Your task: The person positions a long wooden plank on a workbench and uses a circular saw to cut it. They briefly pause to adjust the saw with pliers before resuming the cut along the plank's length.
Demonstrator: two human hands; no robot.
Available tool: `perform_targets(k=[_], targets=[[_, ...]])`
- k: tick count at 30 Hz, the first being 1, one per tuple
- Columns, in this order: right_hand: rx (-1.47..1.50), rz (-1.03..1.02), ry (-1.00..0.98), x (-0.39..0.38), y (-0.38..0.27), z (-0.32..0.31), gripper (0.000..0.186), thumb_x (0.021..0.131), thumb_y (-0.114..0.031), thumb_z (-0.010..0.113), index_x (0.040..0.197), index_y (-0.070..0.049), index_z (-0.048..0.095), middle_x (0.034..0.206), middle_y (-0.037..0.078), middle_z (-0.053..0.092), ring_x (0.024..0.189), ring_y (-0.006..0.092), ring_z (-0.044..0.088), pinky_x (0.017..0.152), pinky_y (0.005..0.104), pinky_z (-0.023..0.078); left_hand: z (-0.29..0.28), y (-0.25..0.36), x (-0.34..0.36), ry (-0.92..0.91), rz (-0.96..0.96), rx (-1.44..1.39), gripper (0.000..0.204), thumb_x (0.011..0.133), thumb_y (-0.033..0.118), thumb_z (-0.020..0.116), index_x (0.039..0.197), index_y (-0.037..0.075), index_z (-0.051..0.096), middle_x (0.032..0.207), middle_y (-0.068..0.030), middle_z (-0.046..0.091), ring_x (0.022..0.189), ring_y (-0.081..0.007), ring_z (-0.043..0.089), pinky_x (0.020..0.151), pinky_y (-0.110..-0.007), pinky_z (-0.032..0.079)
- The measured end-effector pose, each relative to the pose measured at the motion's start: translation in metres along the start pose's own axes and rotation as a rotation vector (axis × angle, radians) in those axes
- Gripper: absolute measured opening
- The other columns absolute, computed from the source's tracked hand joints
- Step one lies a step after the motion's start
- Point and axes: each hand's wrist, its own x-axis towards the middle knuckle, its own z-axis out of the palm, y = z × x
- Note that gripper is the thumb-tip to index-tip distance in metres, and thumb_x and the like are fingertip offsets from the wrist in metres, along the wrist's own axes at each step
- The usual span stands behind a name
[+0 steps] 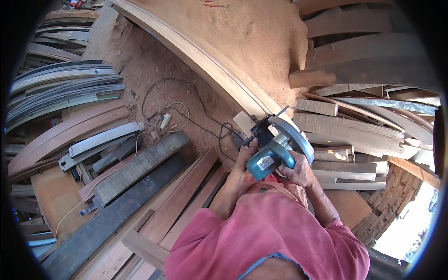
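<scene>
A teal circular saw [266, 161] with a grey metal guard is held close in front of my body, at the near end of a long pale board [196, 56]. Fingers of my left hand [247, 151] are closed round the front left part of the saw. Round the teal rear handle is wrapped my right hand [299, 171]. From the saw, the board runs away to the far left. The saw's base seems to rest on the board; its cutting edge is hidden under the guard and body.
A dark power cord [200, 105] loops over the sawdust-covered ground, left of the board, near a white socket block [165, 121]. Stacked timber [345, 126] lies close on my right. More planks and beams [144, 163] fill the left side. Sawdust [261, 42] is heaped beyond the board.
</scene>
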Motion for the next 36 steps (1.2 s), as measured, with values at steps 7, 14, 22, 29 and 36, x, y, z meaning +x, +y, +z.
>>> perform_targets(k=[7,14,22,29,36], targets=[[0.091,-0.083,-0.019,-0.007,0.053,-0.008,0.033,0.084,-0.007,0.07,0.114,0.005,0.064,0.084,0.015,0.068,0.079,0.0217,0.065,0.076,0.0397,0.052,0.029,-0.02,0.011,0.178,0.239,0.019,0.067,0.087,0.054,0.079,0.129,0.004,0.062,0.115,-0.0073,0.07,0.096,-0.0183,0.068,0.081,-0.034,0.057],[-0.073,-0.154,-0.006,-0.006,0.059,-0.002,0.04,0.087,-0.011,0.073,0.122,0.002,0.06,0.094,0.022,0.07,0.087,0.0327,0.07,0.081,0.045,0.053,-0.027,-0.058,0.048,0.248,0.268,0.212,0.061,0.089,0.055,0.076,0.121,0.005,0.066,0.105,-0.0034,0.07,0.092,-0.0173,0.065,0.081,-0.036,0.054],[-0.058,-0.116,-0.034,0.004,0.049,-0.007,0.037,0.089,-0.015,0.075,0.117,0.003,0.06,0.092,0.021,0.07,0.086,0.0327,0.07,0.08,0.0446,0.053,-0.016,-0.039,0.054,0.27,0.222,0.169,0.06,0.086,0.06,0.078,0.11,0.006,0.07,0.09,-0.0015,0.068,0.074,-0.0145,0.061,0.063,-0.035,0.052],[-0.034,-0.139,-0.084,0.008,0.056,-0.005,0.03,0.09,-0.011,0.074,0.113,0.003,0.06,0.085,0.015,0.071,0.075,0.022,0.07,0.072,0.0386,0.055,-0.017,-0.035,0.051,0.328,0.187,0.205,0.062,0.084,0.061,0.079,0.109,0.005,0.068,0.091,-0.0038,0.067,0.072,-0.0162,0.061,0.061,-0.035,0.053],[0.028,-0.126,-0.153,0.01,0.053,-0.005,0.029,0.09,-0.011,0.074,0.111,0.003,0.06,0.084,0.013,0.071,0.073,0.0188,0.069,0.069,0.0362,0.055,-0.042,-0.052,0.062,0.331,0.276,0.255,0.067,0.083,0.065,0.077,0.11,0.004,0.067,0.092,-0.0045,0.066,0.074,-0.0154,0.061,0.063,-0.034,0.052]])
